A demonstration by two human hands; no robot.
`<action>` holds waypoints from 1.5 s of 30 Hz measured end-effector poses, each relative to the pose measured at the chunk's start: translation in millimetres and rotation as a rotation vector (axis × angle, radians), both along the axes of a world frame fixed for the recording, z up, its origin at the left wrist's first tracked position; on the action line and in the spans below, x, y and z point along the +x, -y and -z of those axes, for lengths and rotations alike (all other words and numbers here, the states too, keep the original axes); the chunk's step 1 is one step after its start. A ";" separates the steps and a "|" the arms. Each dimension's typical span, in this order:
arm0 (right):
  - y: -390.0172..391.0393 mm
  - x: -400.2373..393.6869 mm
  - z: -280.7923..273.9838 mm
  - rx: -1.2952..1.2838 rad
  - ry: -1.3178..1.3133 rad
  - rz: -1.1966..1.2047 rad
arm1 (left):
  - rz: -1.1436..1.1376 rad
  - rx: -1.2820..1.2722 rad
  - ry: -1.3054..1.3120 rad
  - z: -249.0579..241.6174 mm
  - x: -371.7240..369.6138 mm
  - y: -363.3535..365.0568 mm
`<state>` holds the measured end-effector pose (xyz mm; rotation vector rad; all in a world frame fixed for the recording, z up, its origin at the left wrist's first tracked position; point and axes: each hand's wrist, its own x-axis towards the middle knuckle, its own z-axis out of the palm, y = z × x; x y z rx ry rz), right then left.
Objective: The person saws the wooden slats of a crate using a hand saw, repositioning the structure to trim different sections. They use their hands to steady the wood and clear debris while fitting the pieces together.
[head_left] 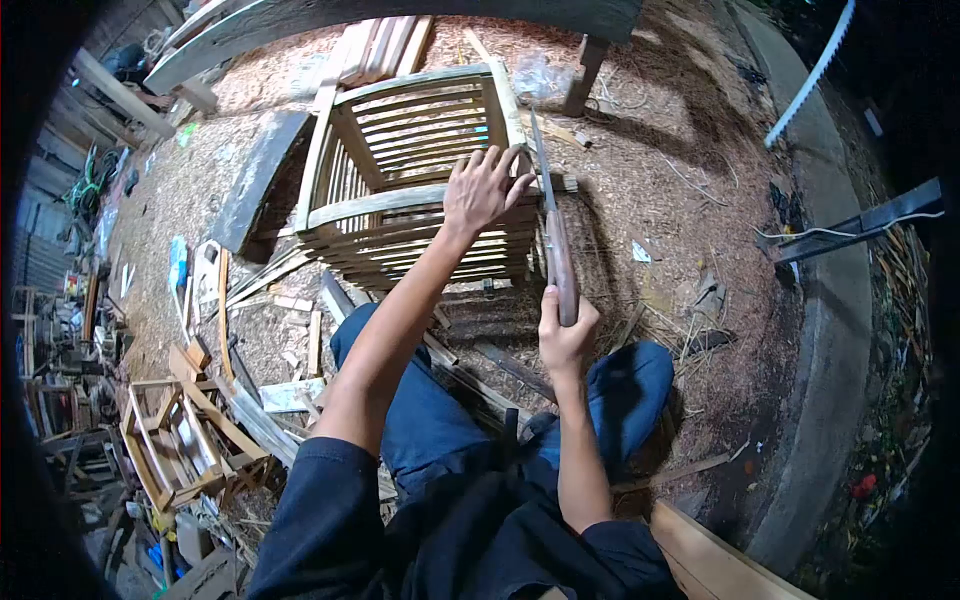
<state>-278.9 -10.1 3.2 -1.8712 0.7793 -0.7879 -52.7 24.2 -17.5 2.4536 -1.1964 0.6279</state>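
A slatted wooden frame (395,207) stands on the ground in front of me, with curved top rails and rows of thin slats. My left hand (482,192) lies on its near right corner, fingers spread over the top rail. A saw (561,262) with a brown wooden handle is in my right hand (568,330), whose fingers wrap round the handle's near end. Its narrow blade points away from me, along the right side of the frame. From this view I cannot tell whether the blade touches the wood.
A dark bench (400,22) spans the far side. Left of the frame leans a dark board (262,180). A smaller wooden frame (175,440) and scrap wood lie at the lower left. Shavings cover the ground. A concrete edge (822,370) runs along the right.
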 end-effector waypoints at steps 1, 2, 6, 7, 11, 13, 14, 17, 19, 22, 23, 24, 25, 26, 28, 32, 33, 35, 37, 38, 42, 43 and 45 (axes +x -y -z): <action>-0.7 -1.2 -1.0 0.004 -0.008 -0.005 | -0.017 -0.065 0.097 2.4 -0.1 -2.9; -1.2 0.0 -1.6 0.002 -0.001 -0.003 | -0.045 -0.056 0.037 9.1 2.7 -6.6; -4.1 -0.8 -9.1 -0.040 -0.024 0.008 | -0.147 0.130 -0.167 17.7 8.7 -2.2; -4.7 -8.3 -13.2 0.000 -0.068 -0.011 | -0.148 0.114 -0.100 25.0 10.9 -3.6; -19.1 -72.4 -7.2 0.078 0.022 -0.018 | -0.200 0.166 -0.236 17.0 5.6 -4.8; -13.6 -49.7 -5.7 0.074 0.059 -0.061 | -0.199 0.111 -0.161 25.2 7.8 -6.5; -4.0 -17.7 -12.4 0.055 0.033 -0.052 | -0.192 0.082 -0.156 22.2 1.0 -8.9; 21.7 55.0 -23.6 0.038 0.007 -0.117 | -0.142 -0.016 -0.177 20.8 4.6 -16.2; 4.2 17.3 -28.5 -0.029 0.067 -0.046 | -0.184 0.054 -0.178 26.5 11.8 -8.6; -12.3 -45.7 -17.0 0.025 -0.002 -0.042 | -0.186 0.008 -0.176 21.0 8.5 -6.1; -14.5 -44.8 -17.3 0.029 -0.013 -0.033 | -0.186 -0.029 -0.154 23.6 8.7 -7.9; -17.9 -33.2 -18.1 0.005 -0.019 -0.042 | -0.182 -0.051 -0.141 24.9 12.5 -5.5; -18.7 -15.9 -21.8 -0.025 -0.030 -0.053 | -0.180 -0.080 -0.136 25.1 15.7 1.2; -19.9 -1.4 -36.5 -0.038 0.010 -0.042 | -0.188 -0.037 -0.178 14.1 15.5 7.2; 0.3 -6.6 -29.8 0.021 0.009 0.005 | -0.197 -0.040 -0.191 15.6 18.6 18.2; 11.0 -61.3 -12.4 -0.011 0.021 -0.037 | -0.198 -0.016 -0.171 17.0 20.2 20.9; 7.7 -67.1 -9.8 -0.052 0.043 -0.027 | -0.209 -0.002 -0.137 21.6 17.6 17.3; 21.0 -35.9 -18.3 0.072 0.160 -0.059 | -0.184 0.022 -0.186 25.0 17.7 14.3; 40.6 26.8 0.7 0.121 0.096 -0.125 | -0.179 -0.037 -0.182 24.3 7.8 7.3; 41.9 51.2 4.8 0.009 0.061 -0.098 | -0.212 0.014 -0.172 20.4 11.6 5.1; 18.3 -0.9 -27.0 -0.076 -0.034 -0.149 | -0.220 0.050 -0.099 26.5 20.3 2.4; 9.2 -27.4 -12.8 -0.110 0.020 -0.118 | -0.246 0.075 -0.065 26.5 21.7 7.6; 8.1 -27.6 -29.3 -0.026 0.206 -0.132 | -0.273 0.069 -0.108 29.5 19.0 10.1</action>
